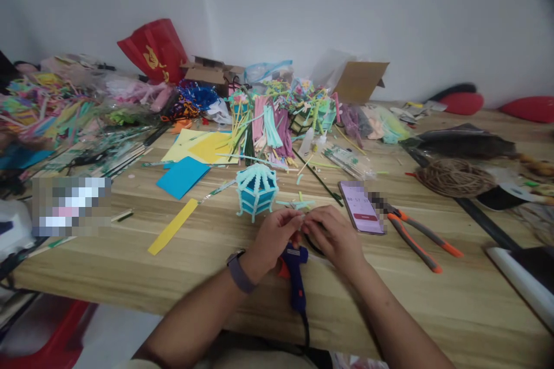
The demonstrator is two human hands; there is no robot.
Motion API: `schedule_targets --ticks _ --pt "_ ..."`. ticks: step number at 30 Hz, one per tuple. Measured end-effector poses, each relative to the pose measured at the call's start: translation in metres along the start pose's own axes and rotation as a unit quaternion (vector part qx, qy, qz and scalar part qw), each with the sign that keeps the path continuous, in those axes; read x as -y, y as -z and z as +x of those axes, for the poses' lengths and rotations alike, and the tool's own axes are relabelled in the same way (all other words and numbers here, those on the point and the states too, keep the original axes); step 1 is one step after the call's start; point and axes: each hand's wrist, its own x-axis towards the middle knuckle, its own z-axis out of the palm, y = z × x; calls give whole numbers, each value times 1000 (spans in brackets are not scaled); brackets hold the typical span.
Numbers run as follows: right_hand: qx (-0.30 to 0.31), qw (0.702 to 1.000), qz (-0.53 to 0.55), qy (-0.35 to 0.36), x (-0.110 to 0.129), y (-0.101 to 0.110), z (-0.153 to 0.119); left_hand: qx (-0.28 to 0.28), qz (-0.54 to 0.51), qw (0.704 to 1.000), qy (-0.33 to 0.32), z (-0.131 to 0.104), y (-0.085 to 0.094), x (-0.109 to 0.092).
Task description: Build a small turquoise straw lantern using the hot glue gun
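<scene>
My left hand [277, 236] and my right hand [331, 236] meet at the fingertips, both pinched closed over the wooden table. Whatever lies between the fingers is too small to make out. Just under the hands lies a dark blue glue gun [296, 277] with an orange trigger, its cord running toward my body. Beyond the left hand stands a small lantern-like craft [257, 191], with blue panels and a frame of pale mint fuzzy stems. A few short mint pieces [298, 204] lie right behind the fingertips.
To the right are a lit phone [362, 207] and orange-handled pliers [424, 239]. Blue paper [183, 177], a yellow strip [173, 228] and yellow sheets [212, 147] lie left. Bundled fuzzy stems [272, 127] fill the back. A coil of brown cord [454, 179] sits far right.
</scene>
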Motion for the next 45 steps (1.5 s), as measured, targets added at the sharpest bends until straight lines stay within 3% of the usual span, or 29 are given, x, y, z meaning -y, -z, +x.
schedule_targets --ticks 4,8,13,19,23,31,39,42,45 --pt "20 1000 15 -3 -3 2 -2 0 29 999 -18 0 3 1" --pt "62 995 51 -60 -4 8 1 23 81 996 -30 -1 8 1" --pt "57 983 120 -128 -4 9 2 70 167 983 -42 -4 13 -5" --pt "87 910 290 -283 -10 4 -2 83 220 971 -50 -7 11 -11" --pt "86 894 315 -307 -11 2 -3 62 267 959 -71 -9 11 -12" --pt "65 865 342 -360 -7 -4 0 21 458 864 -206 -10 10 -5" --pt "34 851 351 -390 -13 -17 -3 14 552 809 -203 -11 8 -3" --pt "40 840 367 -397 -7 -19 2 -2 552 812 -192 -16 10 -10" --pt "49 810 424 -402 2 -17 12 -17 483 854 -192 -26 13 -22"
